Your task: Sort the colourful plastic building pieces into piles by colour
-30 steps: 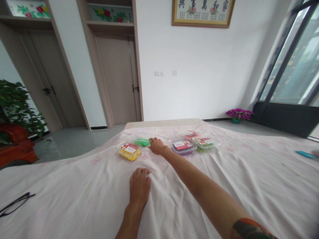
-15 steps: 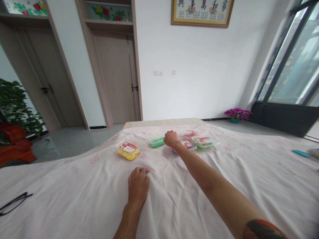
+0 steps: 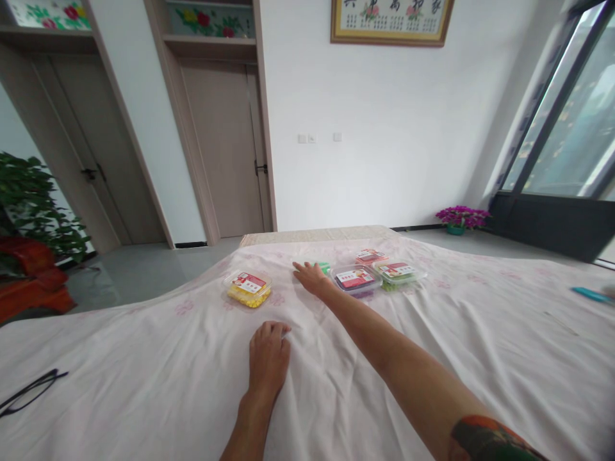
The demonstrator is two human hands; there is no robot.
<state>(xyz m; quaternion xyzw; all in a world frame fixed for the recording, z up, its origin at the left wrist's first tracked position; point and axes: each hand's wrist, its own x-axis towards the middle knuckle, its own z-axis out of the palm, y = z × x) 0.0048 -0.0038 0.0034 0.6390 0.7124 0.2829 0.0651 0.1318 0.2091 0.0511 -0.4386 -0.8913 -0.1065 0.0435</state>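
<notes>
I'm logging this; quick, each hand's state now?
Left hand: fingers curled on pale, pink-flowered cloth; grip can't be told.
Right hand: open, beside the partly hidden green plastic container; contact unclear.

the yellow-filled tub [image 3: 250, 298], purple-filled tub [image 3: 358, 290] and green-filled tub [image 3: 398, 280] bear red-and-white labels [image 3: 248, 282]; the plastic container [image 3: 325, 266] is bright green; the whitish tablecloth [image 3: 168, 378] has faint pink flowers [image 3: 183, 308].
</notes>
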